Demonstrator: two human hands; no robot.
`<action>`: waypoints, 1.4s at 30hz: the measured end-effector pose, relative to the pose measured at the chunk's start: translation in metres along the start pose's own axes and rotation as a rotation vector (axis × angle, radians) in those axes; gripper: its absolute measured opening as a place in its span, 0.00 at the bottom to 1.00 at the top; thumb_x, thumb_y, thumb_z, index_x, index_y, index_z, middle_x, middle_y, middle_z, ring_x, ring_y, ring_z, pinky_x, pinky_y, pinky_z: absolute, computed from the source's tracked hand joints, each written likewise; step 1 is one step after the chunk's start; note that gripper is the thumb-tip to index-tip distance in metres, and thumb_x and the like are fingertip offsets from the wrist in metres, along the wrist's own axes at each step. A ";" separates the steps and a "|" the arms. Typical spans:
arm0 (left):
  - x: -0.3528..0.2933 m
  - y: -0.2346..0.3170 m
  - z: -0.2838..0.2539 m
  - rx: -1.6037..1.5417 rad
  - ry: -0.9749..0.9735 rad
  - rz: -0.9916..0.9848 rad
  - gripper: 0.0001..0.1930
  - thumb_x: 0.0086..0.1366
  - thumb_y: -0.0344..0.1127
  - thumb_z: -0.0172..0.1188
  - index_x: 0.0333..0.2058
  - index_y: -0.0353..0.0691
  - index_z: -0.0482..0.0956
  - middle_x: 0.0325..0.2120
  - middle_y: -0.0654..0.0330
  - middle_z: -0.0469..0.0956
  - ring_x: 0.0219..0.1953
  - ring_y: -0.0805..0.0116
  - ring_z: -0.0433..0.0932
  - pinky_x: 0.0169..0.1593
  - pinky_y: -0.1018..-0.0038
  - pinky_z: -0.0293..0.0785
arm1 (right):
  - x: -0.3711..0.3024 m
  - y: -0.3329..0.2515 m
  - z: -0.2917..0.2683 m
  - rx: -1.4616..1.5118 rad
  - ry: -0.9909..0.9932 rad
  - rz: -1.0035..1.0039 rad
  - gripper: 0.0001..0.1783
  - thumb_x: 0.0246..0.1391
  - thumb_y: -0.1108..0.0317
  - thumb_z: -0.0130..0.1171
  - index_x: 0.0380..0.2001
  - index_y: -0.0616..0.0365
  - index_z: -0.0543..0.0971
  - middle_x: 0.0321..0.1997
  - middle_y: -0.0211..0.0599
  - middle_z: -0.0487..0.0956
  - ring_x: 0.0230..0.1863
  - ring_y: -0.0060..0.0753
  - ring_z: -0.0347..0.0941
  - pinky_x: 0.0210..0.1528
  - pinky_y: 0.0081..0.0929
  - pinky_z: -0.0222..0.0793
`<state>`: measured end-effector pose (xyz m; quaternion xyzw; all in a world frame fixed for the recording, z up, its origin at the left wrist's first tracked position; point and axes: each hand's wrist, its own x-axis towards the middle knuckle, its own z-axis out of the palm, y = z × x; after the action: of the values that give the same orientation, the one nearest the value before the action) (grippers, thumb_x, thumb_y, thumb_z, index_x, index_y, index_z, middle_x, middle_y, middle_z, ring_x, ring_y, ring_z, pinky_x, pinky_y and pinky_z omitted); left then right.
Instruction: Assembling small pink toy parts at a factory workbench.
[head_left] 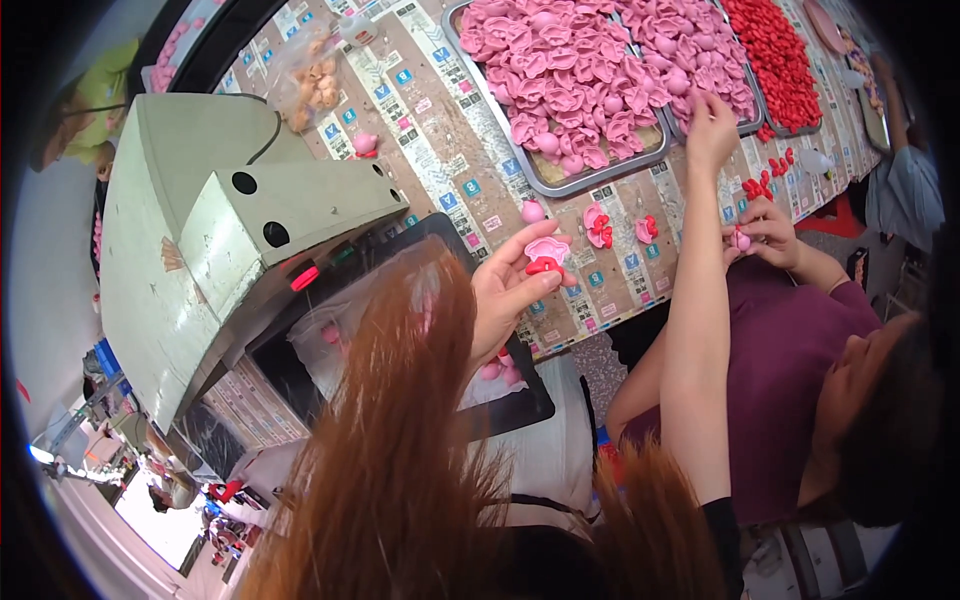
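My left hand (508,288) holds a small pink cupped piece (546,250) with a red bow-like part (545,266) at its lower edge, between thumb and fingers. My right hand (711,135) reaches out over the near edge of the second tray of pink pieces (690,50). Its fingers are drawn together at the pieces, and what they pinch, if anything, is hidden. Just beyond my left hand a pink ball-shaped piece (533,212) lies on the table. Two pink pieces with red bows, one (598,228) larger-looking and one (647,229) to its right, lie between my hands.
A metal tray (600,178) heaped with pink pieces and a tray of red pieces (772,60) stand at the back. A pale green machine housing (215,230) takes up the left. At right, a co-worker in a purple top (775,370) handles a pink piece (740,239).
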<state>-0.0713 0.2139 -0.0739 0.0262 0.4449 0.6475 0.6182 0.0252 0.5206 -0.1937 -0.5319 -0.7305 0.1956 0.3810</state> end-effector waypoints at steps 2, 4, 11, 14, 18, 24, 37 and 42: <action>0.001 0.001 -0.009 0.023 0.052 0.058 0.29 0.54 0.25 0.53 0.54 0.35 0.53 0.42 0.54 0.67 0.40 0.69 0.71 0.45 0.76 0.66 | -0.017 -0.038 -0.009 0.339 0.021 0.264 0.11 0.48 0.66 0.53 0.30 0.64 0.76 0.29 0.35 0.76 0.30 0.27 0.70 0.34 0.23 0.65; 0.008 0.001 -0.012 0.019 0.043 0.082 0.29 0.53 0.24 0.53 0.54 0.35 0.52 0.42 0.54 0.67 0.40 0.69 0.71 0.46 0.76 0.65 | -0.031 -0.051 -0.028 1.259 -0.200 0.584 0.11 0.51 0.68 0.50 0.35 0.63 0.72 0.31 0.33 0.74 0.28 0.24 0.69 0.31 0.20 0.65; 0.018 0.009 -0.009 0.036 -0.074 0.124 0.29 0.53 0.22 0.52 0.53 0.34 0.54 0.40 0.56 0.68 0.39 0.69 0.72 0.45 0.78 0.66 | -0.140 -0.121 -0.088 1.840 -0.561 1.106 0.15 0.51 0.69 0.49 0.42 0.62 0.66 0.36 0.37 0.71 0.35 0.25 0.67 0.34 0.19 0.65; 0.015 0.010 0.002 0.093 -0.099 0.084 0.25 0.53 0.23 0.53 0.51 0.33 0.58 0.41 0.58 0.68 0.42 0.73 0.69 0.45 0.79 0.65 | -0.161 -0.142 -0.113 1.673 -0.553 1.041 0.16 0.50 0.71 0.50 0.43 0.64 0.66 0.38 0.38 0.71 0.37 0.24 0.67 0.36 0.19 0.64; 0.012 0.000 0.007 0.233 -0.144 0.100 0.23 0.53 0.24 0.53 0.49 0.33 0.61 0.43 0.59 0.67 0.44 0.75 0.67 0.47 0.78 0.64 | -0.177 -0.136 -0.124 1.474 -0.551 0.938 0.13 0.49 0.75 0.50 0.40 0.66 0.68 0.37 0.38 0.72 0.36 0.24 0.68 0.36 0.18 0.63; 0.004 -0.008 0.004 0.558 -0.173 0.202 0.24 0.53 0.25 0.54 0.50 0.33 0.61 0.43 0.58 0.68 0.44 0.73 0.67 0.48 0.76 0.63 | -0.193 -0.140 -0.124 1.401 -0.447 0.841 0.12 0.51 0.74 0.47 0.40 0.65 0.68 0.39 0.40 0.71 0.39 0.27 0.68 0.40 0.22 0.63; -0.011 -0.010 0.017 0.778 -0.055 0.311 0.22 0.50 0.29 0.58 0.46 0.33 0.67 0.38 0.59 0.72 0.38 0.75 0.69 0.45 0.77 0.64 | -0.211 -0.159 -0.132 1.223 -0.216 0.760 0.12 0.50 0.76 0.48 0.39 0.68 0.68 0.39 0.39 0.71 0.40 0.26 0.67 0.44 0.21 0.63; -0.013 -0.019 0.017 0.683 -0.005 0.322 0.22 0.49 0.29 0.60 0.44 0.34 0.69 0.37 0.59 0.73 0.38 0.74 0.70 0.44 0.77 0.65 | -0.218 -0.163 -0.129 1.258 -0.088 0.789 0.12 0.49 0.77 0.50 0.39 0.68 0.68 0.38 0.38 0.70 0.39 0.23 0.67 0.44 0.19 0.62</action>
<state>-0.0432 0.2095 -0.0682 0.3020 0.6237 0.5509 0.4651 0.0531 0.2446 -0.0751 -0.4278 -0.2498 0.7205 0.4853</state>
